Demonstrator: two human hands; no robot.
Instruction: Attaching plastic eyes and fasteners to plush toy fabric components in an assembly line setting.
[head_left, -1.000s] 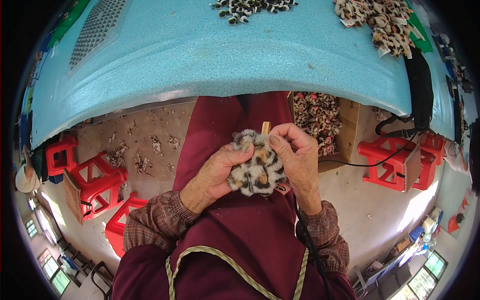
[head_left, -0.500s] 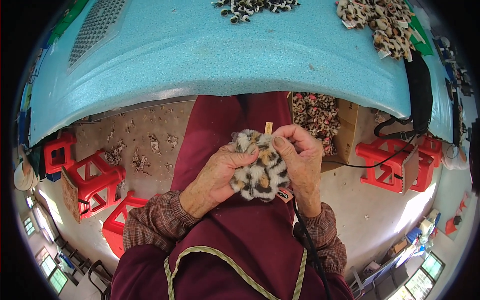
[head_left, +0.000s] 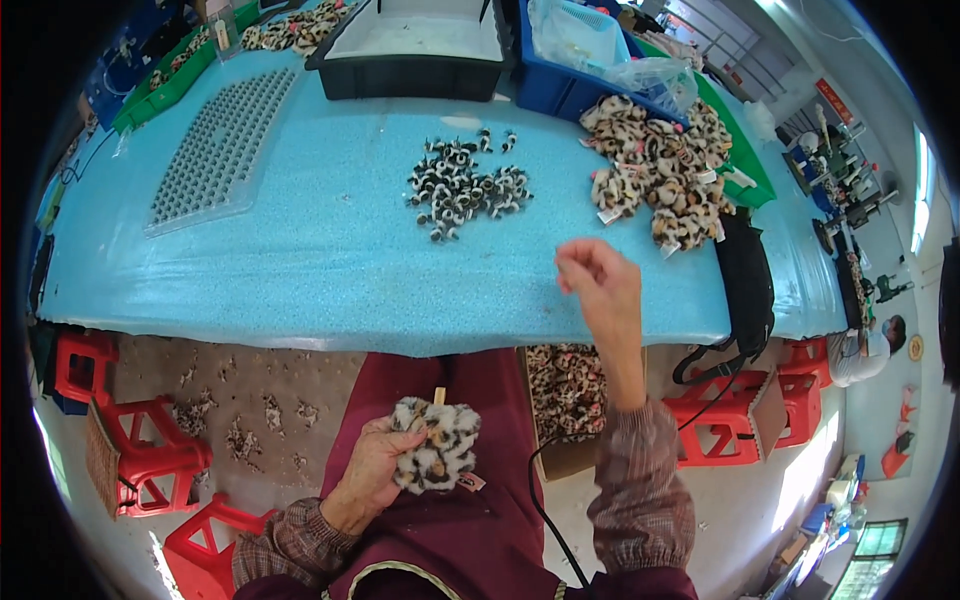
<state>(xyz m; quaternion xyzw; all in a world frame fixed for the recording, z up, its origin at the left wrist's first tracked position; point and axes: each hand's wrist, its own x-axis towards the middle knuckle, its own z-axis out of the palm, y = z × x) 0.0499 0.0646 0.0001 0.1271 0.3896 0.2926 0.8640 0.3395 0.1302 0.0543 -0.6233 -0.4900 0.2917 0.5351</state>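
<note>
In front of my lap, my left hand grips a spotted furry soft-toy piece in white, black and tan, its thumb pressed on the fur. A small yellowish tab sticks up from the top of the piece, and a pinkish label shows at its lower right. Above the table's near edge hangs my right hand, its fingers curled in against the thumb. Whatever the curled fingers may hold is hidden. Beyond it to the left lies a pile of small black-and-white pieces on the blue tabletop.
Several spotted furry pieces are heaped at the right, beside a blue crate. At the back stands a black tray; a studded clear sheet lies left. Below are a filled carton, red stools and a dark cable.
My right hand has let go of the furry piece and moved up and forward over the table edge. My left hand still holds the piece. The view has tilted up, showing more table.
</note>
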